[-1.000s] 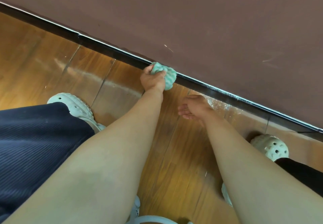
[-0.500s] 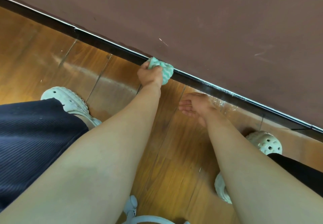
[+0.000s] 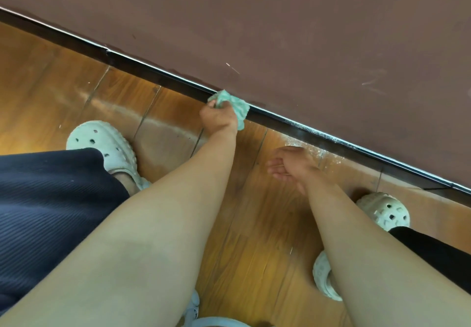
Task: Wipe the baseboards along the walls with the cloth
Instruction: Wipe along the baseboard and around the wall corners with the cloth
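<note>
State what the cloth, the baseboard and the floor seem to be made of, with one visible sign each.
Cloth: soft ribbed textile, perhaps microfibre; it bunches.
Baseboard: dark, glossy, material unclear; its edge glints.
Floor: glossy wood or laminate planks; grain and seams.

Two hands, one cloth, one baseboard, two white clogs

What is hidden or cropped
The cloth covers a stretch of baseboard and the fingertips of the left hand; the bottom edge crops a pale object, leaving it unidentifiable.
</note>
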The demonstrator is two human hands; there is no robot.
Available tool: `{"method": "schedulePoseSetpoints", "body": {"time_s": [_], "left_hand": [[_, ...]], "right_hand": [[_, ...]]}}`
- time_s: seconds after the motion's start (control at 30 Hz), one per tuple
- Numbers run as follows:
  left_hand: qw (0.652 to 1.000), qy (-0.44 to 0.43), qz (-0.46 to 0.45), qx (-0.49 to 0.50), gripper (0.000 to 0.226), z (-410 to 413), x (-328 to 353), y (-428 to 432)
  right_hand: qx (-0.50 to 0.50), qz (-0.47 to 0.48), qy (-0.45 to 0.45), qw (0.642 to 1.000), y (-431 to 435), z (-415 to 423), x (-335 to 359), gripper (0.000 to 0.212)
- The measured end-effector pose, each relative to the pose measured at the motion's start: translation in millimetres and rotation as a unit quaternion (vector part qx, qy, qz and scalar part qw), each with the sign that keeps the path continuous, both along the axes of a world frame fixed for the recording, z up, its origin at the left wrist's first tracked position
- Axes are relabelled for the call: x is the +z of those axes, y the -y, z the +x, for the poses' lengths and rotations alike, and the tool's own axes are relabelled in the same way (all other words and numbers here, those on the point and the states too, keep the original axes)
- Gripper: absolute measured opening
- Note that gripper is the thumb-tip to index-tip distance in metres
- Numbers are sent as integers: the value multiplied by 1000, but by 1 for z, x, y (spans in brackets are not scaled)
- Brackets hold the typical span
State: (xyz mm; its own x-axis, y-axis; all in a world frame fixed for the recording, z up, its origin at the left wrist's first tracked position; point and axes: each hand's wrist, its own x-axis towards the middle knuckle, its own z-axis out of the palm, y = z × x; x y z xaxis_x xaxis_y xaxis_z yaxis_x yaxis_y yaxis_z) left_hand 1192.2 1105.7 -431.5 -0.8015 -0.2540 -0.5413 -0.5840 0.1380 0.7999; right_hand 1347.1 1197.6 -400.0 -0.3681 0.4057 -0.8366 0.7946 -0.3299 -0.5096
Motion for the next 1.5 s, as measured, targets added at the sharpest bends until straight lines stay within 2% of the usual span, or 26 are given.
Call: {"method": "schedulePoseSetpoints", "body": {"time_s": [0.17, 0.33, 0.4, 0.5, 0.57, 0.7, 0.9, 1.07, 1.13, 1.23, 1.37, 1.5], "left_hand": [[994, 49, -13, -98, 23, 11, 7, -18], [984, 34, -18, -176, 21, 30, 10, -35], [989, 14, -37, -145, 20, 29, 10, -31], [1000, 1, -27, -15, 25, 14, 7, -23], [1000, 9, -29, 6, 27, 6, 6, -22], [998, 34, -22, -57, 26, 21, 6, -32], [988, 82, -1, -132, 37, 40, 6, -48], [998, 44, 5, -53, 23, 30, 5, -34], [997, 49, 1, -54, 25, 27, 6, -33], [990, 68, 12, -122, 22, 37, 13, -41], [960, 98, 25, -263, 27, 70, 23, -63], [974, 87, 31, -205, 29, 81, 11, -66]], "right_hand": [[1, 10, 1, 1000, -5, -1, 9, 17], [13, 15, 9, 1000, -10, -1, 12, 13], [13, 14, 7, 1000, -14, 3, 12, 12], [6, 21, 11, 1000, -23, 12, 11, 14], [-14, 23, 16, 1000, -28, 17, 9, 13], [-12, 20, 28, 999, -25, 21, 7, 14], [25, 19, 9, 999, -22, 8, 12, 17], [-43, 46, -14, 998, -35, 11, 15, 19], [-84, 50, -12, 995, -40, 19, 15, 20], [-104, 37, 0, 994, -38, 32, 15, 17], [-92, 39, 9, 995, -33, 45, 15, 15], [-109, 101, -5, 989, -43, 57, 13, 20]]}}
